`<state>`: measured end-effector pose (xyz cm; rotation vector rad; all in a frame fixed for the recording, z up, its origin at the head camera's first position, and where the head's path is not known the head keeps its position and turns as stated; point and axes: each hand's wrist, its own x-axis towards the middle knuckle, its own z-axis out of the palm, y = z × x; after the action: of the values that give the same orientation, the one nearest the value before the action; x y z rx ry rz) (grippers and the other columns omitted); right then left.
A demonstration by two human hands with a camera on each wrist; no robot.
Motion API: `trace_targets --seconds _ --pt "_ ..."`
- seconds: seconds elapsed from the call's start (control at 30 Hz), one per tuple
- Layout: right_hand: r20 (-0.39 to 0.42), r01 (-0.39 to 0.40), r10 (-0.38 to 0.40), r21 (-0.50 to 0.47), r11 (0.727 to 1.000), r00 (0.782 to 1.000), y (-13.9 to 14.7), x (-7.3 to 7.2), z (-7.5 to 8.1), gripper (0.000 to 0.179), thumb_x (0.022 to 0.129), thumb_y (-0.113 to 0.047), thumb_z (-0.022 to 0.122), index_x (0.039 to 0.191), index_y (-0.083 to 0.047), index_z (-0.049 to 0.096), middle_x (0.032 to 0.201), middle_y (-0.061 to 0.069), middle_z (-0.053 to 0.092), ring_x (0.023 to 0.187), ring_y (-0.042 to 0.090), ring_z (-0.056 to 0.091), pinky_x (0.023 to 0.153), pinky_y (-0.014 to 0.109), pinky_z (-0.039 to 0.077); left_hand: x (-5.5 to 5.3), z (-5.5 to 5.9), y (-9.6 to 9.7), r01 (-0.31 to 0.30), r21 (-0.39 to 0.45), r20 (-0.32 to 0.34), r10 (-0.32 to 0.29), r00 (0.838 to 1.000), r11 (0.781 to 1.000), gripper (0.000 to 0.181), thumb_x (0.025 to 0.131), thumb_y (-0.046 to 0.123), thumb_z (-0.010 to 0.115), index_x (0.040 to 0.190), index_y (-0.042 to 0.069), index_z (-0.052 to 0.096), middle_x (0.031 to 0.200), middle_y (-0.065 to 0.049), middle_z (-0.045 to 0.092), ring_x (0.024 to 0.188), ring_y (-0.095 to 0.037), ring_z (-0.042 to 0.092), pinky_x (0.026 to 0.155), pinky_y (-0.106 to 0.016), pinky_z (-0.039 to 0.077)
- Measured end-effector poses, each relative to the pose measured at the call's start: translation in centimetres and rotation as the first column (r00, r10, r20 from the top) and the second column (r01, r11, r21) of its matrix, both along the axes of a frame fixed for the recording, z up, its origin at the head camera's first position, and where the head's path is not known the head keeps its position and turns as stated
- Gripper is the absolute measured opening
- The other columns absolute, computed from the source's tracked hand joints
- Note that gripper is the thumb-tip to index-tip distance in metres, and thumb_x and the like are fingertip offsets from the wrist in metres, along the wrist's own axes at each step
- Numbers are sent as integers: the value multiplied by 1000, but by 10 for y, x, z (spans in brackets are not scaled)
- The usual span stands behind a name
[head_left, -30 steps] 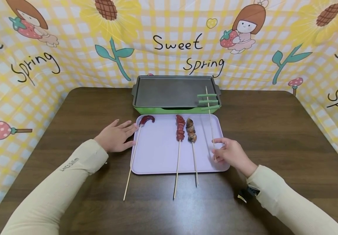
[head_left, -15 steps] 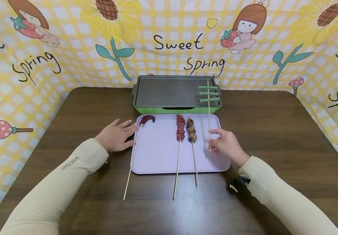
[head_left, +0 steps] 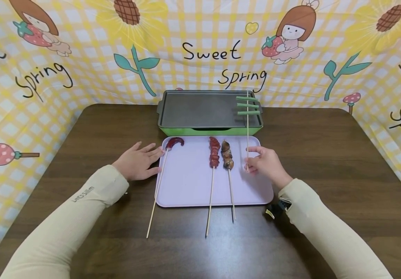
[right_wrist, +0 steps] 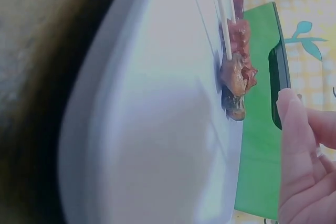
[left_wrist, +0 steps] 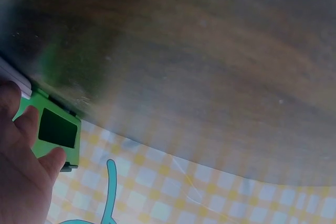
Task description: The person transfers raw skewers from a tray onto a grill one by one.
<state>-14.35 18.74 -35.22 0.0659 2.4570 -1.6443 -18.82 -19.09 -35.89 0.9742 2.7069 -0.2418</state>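
A smooth, lilac tray (head_left: pixel 186 182), rectangular with rounded corners, lies on a dark wood-grain worktop (head_left: pixel 333 155); take its middle as the clock's centre. At 12 o'clock, just beyond its far edge, stands a grill (head_left: pixel 200 110) with a flat matte grey plate on a bright green base.

The two hands are well apart. At 9 o'clock the left hand (head_left: pixel 137 161) is spread, fingers straight, its fingertips at the tray's edge. At 3 o'clock the right hand (head_left: pixel 264 164) pinches the thin, pale stick of the green skewer (head_left: pixel 247 105) near its lower end. That skewer points to 12, its three slim green batons set crosswise like ladder rungs over the grill's right end, at 1 o'clock; whether they touch the plate cannot be told.

On the tray lie three more: at 10 o'clock a curl skewer (head_left: pixel 174 143), glossy, dark red and hooked; at 12 a red skewer (head_left: pixel 214 152) of lumpy chunks; toward 1 a brown skewer (head_left: pixel 227 155), mottled and knobbly. Their sticks jut past the near edge. Behind hangs a creased yellow-and-white checked cloth (head_left: pixel 200 27).
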Motion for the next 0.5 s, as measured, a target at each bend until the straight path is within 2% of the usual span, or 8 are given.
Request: trace_targets --seconds 0.23,0.5 --pt "27 14 -14 -25 1000 1000 -5 -6 -2 42 90 3 59 129 16 48 66 9 68 50 6 61 53 23 54 1 1 0 6 0 -7 -6 1000 1000 63 99 44 42 147 4 37 151 -14 35 141 -35 25 110 -60 14" --pt "28 19 -18 -57 998 999 -12 -10 5 42 90 4 59 129 16 48 62 6 66 50 7 62 53 24 54 0 -1 -2 8 10 -9 -8 1000 1000 63 99 45 41 147 4 36 151 -14 34 141 -35 25 110 -60 14"
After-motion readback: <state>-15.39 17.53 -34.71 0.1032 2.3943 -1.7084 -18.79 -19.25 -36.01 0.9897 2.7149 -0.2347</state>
